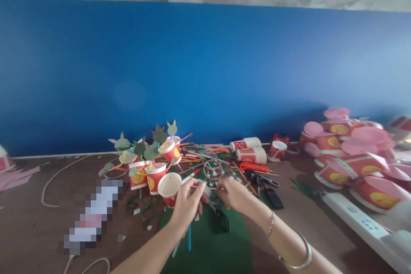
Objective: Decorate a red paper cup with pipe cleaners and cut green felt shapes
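My left hand [190,199] is closed in a pinch on thin coloured strips, whose blue and yellow tips show at the fingertips. Below the same hand hang a blue strip [189,237] and paler ones. Close by on the right, my right hand [236,196] has its fingers bent together; whatever they hold is hidden. Black-handled scissors [222,220] lie between the hands on a green sheet [221,248]. Just left of my left hand stands a red and white paper cup [169,185].
Paper cups with green animal-head cutouts [150,152] cluster at the back left. Stacked cups [251,154], an orange-red tool [254,167] and black keys [272,197] lie right of centre. Cups with pink paper [366,141] pile up far right, behind a white power strip [356,216].
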### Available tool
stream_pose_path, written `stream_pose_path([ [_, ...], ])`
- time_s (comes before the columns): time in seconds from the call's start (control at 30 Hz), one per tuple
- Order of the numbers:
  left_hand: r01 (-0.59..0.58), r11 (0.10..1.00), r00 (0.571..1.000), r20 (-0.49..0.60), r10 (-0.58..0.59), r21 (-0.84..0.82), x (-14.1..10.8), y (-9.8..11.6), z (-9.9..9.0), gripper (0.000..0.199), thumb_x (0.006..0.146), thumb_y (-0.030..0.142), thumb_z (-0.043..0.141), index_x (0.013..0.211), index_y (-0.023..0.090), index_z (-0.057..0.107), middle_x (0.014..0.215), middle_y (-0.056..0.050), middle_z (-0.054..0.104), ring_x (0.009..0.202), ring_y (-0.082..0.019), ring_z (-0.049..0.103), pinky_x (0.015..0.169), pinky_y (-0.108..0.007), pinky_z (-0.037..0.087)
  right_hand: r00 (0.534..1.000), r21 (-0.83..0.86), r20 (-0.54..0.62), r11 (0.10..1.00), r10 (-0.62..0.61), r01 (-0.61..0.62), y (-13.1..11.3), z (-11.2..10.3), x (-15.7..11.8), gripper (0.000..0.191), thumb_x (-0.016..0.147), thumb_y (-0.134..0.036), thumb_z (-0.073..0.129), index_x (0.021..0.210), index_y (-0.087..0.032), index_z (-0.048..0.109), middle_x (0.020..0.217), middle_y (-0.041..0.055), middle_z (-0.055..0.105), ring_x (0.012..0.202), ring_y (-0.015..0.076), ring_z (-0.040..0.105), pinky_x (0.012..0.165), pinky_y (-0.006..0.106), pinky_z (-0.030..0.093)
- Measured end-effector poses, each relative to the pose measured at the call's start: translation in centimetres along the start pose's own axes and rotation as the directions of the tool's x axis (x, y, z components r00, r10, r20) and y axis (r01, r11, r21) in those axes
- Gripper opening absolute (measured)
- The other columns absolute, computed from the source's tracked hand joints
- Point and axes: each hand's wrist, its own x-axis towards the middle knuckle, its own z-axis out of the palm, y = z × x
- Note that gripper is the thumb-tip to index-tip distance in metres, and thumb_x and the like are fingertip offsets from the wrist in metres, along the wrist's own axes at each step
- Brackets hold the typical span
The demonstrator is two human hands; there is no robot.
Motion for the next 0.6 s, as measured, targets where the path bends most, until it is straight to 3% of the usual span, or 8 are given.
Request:
stream_pose_path([
  [0.03,-0.019,1.0,1.0,-0.009,0.019,0.013,0.0,0.0,0.0,0.033,0.078,0.05,0.053,0.078,0.017,0.049,0.053,0.003,0.059,0.028,-0.006,0.041,0.027,-0.015,0.023,0.996,-0.073,0.094,0.997,0.001,0.006,-0.3,-0.1,-0.5,0.018,0.071,-0.017,0.046,0.069,-0.017,0.064,0.051,0.0033,0.061,0.054,0.0175,0.059,0.051,0.023,0.036],
  [0.17,-0.054,0.995,0.998,-0.009,0.055,0.083,-0.4,0.3,-0.1,0.032,0.078,0.05,0.052,0.075,0.018,0.051,0.059,0.003,0.058,0.03,-0.006,0.042,0.029,-0.017,0.026,0.998,-0.315,0.061,0.948,-0.032,0.05,-1.8,1.0,-1.9,0.024,0.064,-0.025,0.06,0.086,-0.017,0.065,0.086,0.0116,0.071,0.081,0.0279,0.066,0.061,0.029,0.044],
  [0.3,-0.112,0.958,0.994,0.048,0.103,0.264,-1.3,1.3,0.0,0.03,0.08,0.047,0.051,0.073,0.018,0.055,0.048,0.005,0.047,0.034,-0.008,0.043,0.036,-0.018,0.032,0.992,-0.47,0.111,0.883,0.066,-0.006,-2.3,2.5,-1.6,0.043,0.053,-0.011,0.066,0.096,-0.02,0.064,0.08,0.0106,0.072,0.076,0.0278,0.068,0.06,0.029,0.048],
  [0.4,-0.167,0.916,0.986,0.073,0.151,0.364,-1.9,2.4,0.0,0.026,0.079,0.043,0.052,0.073,0.018,0.059,0.051,0.003,0.051,0.04,-0.01,0.046,0.041,-0.02,0.035,0.994,-0.496,0.093,0.868,0.054,-0.001,-1.8,2.7,-1.3,0.062,0.043,-0.002,0.07,0.102,-0.02,0.062,0.08,0.011,0.072,0.078,0.0298,0.069,0.063,0.032,0.051],
  [0.6,-0.212,0.867,0.977,0.1,0.187,0.451,-2.1,4.0,-0.1,0.022,0.076,0.039,0.055,0.069,0.019,0.062,0.057,0.0,0.058,0.048,-0.013,0.049,0.045,-0.021,0.036,0.999,-0.489,0.047,0.872,-0.011,0.032,-1.0,2.3,-1.1,0.06,0.046,0.004,0.067,0.102,-0.013,0.062,0.082,0.0161,0.071,0.077,0.0336,0.068,0.062,0.037,0.052],
])
